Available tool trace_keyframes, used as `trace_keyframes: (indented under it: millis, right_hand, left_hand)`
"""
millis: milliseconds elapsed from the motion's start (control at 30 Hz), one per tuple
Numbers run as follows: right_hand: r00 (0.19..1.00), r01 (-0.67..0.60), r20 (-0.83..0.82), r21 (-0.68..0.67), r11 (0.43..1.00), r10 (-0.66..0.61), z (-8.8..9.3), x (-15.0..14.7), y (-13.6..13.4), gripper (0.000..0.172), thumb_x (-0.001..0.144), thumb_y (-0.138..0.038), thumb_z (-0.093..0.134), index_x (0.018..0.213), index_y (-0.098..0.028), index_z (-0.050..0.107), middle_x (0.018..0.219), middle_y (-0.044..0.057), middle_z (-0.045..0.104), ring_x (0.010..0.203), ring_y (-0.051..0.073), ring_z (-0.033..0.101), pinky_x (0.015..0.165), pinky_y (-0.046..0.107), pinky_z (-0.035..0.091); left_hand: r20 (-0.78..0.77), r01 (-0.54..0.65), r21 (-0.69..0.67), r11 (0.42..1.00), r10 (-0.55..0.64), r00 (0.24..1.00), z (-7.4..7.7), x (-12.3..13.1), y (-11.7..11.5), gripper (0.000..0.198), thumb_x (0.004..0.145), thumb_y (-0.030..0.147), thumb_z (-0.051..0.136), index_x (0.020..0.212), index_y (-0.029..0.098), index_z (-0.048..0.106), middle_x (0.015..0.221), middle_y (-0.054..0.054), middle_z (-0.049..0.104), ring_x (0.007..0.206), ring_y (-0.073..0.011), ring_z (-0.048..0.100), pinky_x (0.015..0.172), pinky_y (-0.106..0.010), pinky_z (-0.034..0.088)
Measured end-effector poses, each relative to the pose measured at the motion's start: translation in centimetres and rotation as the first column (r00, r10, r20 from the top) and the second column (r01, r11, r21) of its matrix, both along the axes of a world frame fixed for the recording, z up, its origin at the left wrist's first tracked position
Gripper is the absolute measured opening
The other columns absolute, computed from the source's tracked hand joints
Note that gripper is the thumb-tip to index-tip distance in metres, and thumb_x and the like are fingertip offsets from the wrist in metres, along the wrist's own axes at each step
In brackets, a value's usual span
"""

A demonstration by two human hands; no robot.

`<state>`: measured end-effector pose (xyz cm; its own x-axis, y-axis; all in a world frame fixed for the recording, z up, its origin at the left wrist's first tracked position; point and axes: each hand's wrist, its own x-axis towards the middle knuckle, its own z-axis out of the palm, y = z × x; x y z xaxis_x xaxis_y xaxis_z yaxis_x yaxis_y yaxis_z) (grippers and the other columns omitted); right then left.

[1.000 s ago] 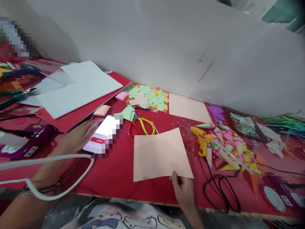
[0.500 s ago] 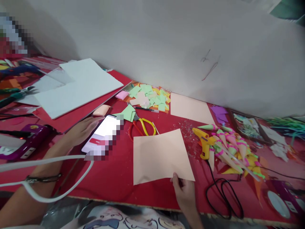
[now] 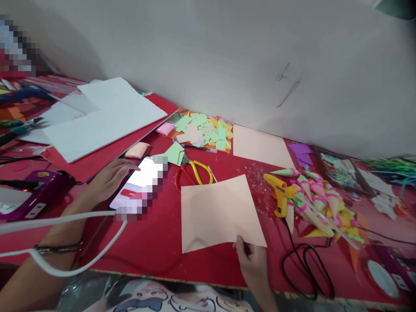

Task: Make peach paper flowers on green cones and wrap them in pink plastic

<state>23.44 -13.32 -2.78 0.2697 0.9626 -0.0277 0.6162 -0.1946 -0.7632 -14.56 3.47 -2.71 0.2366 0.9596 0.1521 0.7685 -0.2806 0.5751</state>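
My left hand (image 3: 110,180) reaches over the upper left side of a smartphone (image 3: 138,186). Its fingers are stretched out, one fingertip over the bright screen, and it holds nothing. A white cable runs to the phone's lower end. In my right hand (image 3: 251,260), the lower edge of a peach sheet of paper (image 3: 221,214) is pinched between thumb and fingers. The sheet is tilted and slightly bent above the red table (image 3: 146,251). Just behind it lie pliers (image 3: 195,171) with one red and one yellow handle, partly covered by the sheet.
At the right sit a yellow glue gun (image 3: 281,193) with a black cord and a pile of paper cones (image 3: 320,197). Green paper pieces (image 3: 208,130) are heaped at the back, beside another peach sheet (image 3: 260,145). White boards (image 3: 110,115) and a purple power strip (image 3: 42,190) occupy the left.
My left hand has shifted slightly, and a finger now extends over the phone screen. My right hand and the peach sheet stay nearly still.
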Motion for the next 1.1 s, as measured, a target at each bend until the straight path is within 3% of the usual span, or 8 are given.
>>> trace_keyframes:
  millis: [233,467,600,733,933,1100]
  right_hand:
    - [1.0,-0.02,0.009,0.023,1.0,0.02,0.0,0.0,0.5,0.036,0.08,-0.036,0.042,0.055,-0.015,0.056,0.052,0.007,0.062,0.052,0.018,0.061,0.054,0.022,0.047]
    - [1.0,-0.03,-0.008,0.008,1.0,0.03,-0.1,0.0,0.8,0.036,0.081,-0.034,0.042,0.054,-0.015,0.056,0.05,0.006,0.061,0.05,0.016,0.06,0.05,0.02,0.045]
    - [1.0,-0.015,-0.006,0.004,1.0,0.015,0.1,-0.1,0.9,0.036,0.081,-0.034,0.042,0.054,-0.015,0.056,0.05,0.006,0.062,0.049,0.016,0.06,0.049,0.02,0.044]
    - [1.0,-0.009,-0.028,0.005,1.0,0.009,0.4,-0.2,1.2,0.035,0.08,-0.035,0.043,0.055,-0.014,0.057,0.051,0.007,0.062,0.051,0.017,0.06,0.053,0.021,0.046]
    - [1.0,-0.006,-0.024,-0.011,1.0,0.006,0.3,-0.1,1.4,0.036,0.08,-0.036,0.043,0.057,-0.013,0.058,0.051,0.007,0.062,0.052,0.017,0.06,0.053,0.022,0.046]
    - [1.0,0.011,0.001,-0.007,1.0,-0.011,0.1,0.0,1.3,0.036,0.08,-0.036,0.043,0.055,-0.014,0.057,0.052,0.008,0.063,0.051,0.018,0.061,0.053,0.023,0.047]
  left_hand:
    - [0.002,-0.007,0.016,1.0,0.007,1.0,-0.2,0.1,0.1,0.045,0.088,0.041,0.022,0.109,0.014,0.052,0.113,-0.009,0.051,0.107,-0.0194,0.046,0.096,-0.033,0.033]
    - [0.042,0.002,0.027,1.0,-0.003,0.999,0.1,0.3,0.0,0.043,0.088,0.038,0.022,0.11,0.016,0.051,0.114,-0.008,0.051,0.108,-0.0196,0.045,0.096,-0.034,0.032]
    - [0.116,-0.016,0.031,0.999,0.012,0.993,0.1,0.2,-0.2,0.041,0.088,0.036,0.022,0.1,0.017,0.056,0.111,-0.007,0.05,0.101,-0.0183,0.05,0.088,-0.031,0.04]
    - [0.056,-0.008,0.07,0.998,0.004,0.998,-0.2,-0.1,-0.1,0.042,0.087,0.036,0.023,0.085,0.018,0.061,0.112,-0.006,0.048,0.105,-0.0205,0.047,0.093,-0.034,0.035]
    - [-0.06,-0.022,0.081,0.996,0.027,0.998,-0.7,0.0,0.2,0.039,0.087,0.035,0.025,0.111,0.019,0.051,0.119,-0.007,0.041,0.115,-0.0212,0.038,0.102,-0.037,0.027]
    - [-0.013,-0.033,0.116,0.993,0.034,0.999,-0.3,0.3,0.0,0.039,0.088,0.033,0.023,0.111,0.018,0.051,0.117,-0.006,0.042,0.115,-0.0198,0.037,0.103,-0.036,0.025]
